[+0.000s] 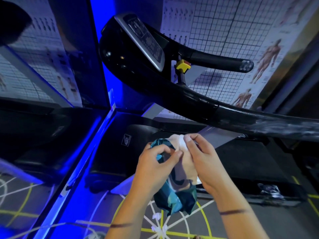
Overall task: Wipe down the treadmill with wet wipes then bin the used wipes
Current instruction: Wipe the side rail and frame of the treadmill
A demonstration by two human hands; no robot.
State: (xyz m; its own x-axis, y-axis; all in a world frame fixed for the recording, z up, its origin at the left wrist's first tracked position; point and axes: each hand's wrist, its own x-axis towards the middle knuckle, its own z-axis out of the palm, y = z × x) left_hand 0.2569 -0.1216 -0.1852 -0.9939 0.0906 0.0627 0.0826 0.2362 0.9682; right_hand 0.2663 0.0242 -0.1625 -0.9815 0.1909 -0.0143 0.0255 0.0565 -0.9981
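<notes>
One wipe between left grip, right grip — treadmill handrail beyond.

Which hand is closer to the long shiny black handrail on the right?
Right. The right hand, pinching the white wet wipe, is just below the black handrail; the left hand, holding the teal wipe pack, is lower and further left.

no words or numbers are coming out clearly enough to read. a small boxed emblem, looking like a curled s, is sitting on the black front cover of the treadmill. print on the wall posters and the console panel is showing too small and blurred.
</notes>
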